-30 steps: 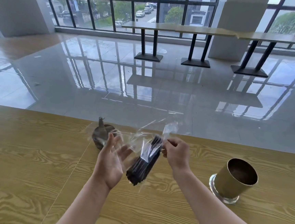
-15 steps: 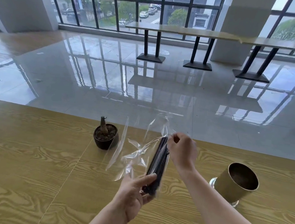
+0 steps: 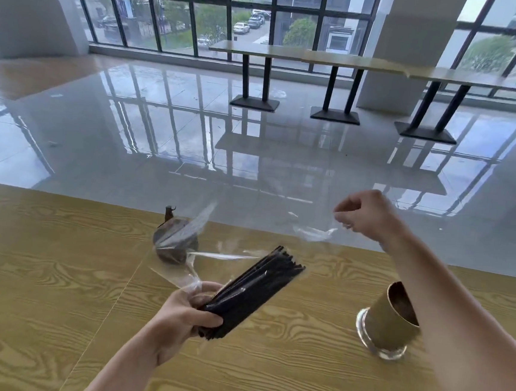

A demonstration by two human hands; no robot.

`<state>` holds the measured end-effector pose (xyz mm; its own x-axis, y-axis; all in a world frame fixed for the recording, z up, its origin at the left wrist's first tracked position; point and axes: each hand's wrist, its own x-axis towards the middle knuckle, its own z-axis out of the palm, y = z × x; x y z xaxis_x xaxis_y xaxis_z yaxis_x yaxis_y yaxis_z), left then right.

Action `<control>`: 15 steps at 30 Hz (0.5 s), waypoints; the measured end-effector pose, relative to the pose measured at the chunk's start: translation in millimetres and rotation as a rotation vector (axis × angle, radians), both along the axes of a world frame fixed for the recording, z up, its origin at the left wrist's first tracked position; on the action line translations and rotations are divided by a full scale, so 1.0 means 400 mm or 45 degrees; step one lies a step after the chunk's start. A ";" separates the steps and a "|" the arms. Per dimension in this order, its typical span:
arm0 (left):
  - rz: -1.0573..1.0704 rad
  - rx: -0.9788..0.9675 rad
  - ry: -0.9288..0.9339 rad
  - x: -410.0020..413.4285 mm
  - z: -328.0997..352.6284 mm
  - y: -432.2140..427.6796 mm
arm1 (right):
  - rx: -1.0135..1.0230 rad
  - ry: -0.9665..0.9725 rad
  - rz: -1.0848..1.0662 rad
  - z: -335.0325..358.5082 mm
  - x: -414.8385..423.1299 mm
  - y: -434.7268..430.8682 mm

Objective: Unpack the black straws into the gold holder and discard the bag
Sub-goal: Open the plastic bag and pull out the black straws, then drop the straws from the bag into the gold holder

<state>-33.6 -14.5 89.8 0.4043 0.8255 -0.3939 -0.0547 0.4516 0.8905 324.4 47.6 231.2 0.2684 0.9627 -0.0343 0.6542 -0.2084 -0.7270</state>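
Observation:
My left hand (image 3: 182, 316) grips the lower end of a bundle of black straws (image 3: 253, 290), which slants up to the right above the table. Clear plastic bag (image 3: 181, 238) film trails loose to the left of the bundle and over the hand. My right hand (image 3: 364, 215) is raised up and to the right with fingers pinched on a torn strip of clear plastic (image 3: 314, 233). The gold holder (image 3: 390, 320) stands on a glass base to the right, partly behind my right forearm; nothing shows in it.
A small dark potted plant (image 3: 173, 241) sits behind the bag film on the wooden table (image 3: 39, 285). Beyond the table's far edge lies a glossy tiled floor with a long bench table (image 3: 340, 60) by the windows.
My right hand has pulled up and to the right, tearing a plastic strip away from the bag. My left hand now holds the bundle's lower end, tilted rightward with the straw tips exposed.

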 end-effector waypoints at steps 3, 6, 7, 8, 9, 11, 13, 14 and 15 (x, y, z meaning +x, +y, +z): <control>-0.134 -0.021 -0.054 -0.031 -0.009 0.023 | -0.197 0.287 0.177 0.042 0.035 -0.007; -0.140 -0.068 -0.124 -0.057 -0.032 0.029 | -0.224 0.608 0.219 0.048 0.067 -0.015; -0.134 -0.086 -0.151 -0.061 -0.040 0.026 | -0.143 0.803 0.159 0.040 0.077 -0.017; -0.124 -0.098 -0.185 -0.060 -0.047 0.020 | -0.026 0.989 0.078 0.028 0.084 -0.025; -0.108 -0.104 -0.223 -0.057 -0.054 0.014 | 0.102 1.110 -0.003 0.009 0.084 -0.036; -0.047 -0.115 -0.306 -0.037 -0.061 0.006 | 0.236 1.140 -0.126 -0.059 0.058 -0.075; 0.025 -0.144 -0.388 0.001 -0.062 -0.003 | 0.139 1.083 -0.140 -0.158 -0.009 -0.136; 0.055 -0.150 -0.424 0.025 -0.060 -0.008 | 0.044 1.042 -0.090 -0.204 -0.054 -0.172; 0.082 -0.148 -0.457 0.052 -0.057 -0.012 | -0.051 1.001 -0.017 -0.242 -0.103 -0.208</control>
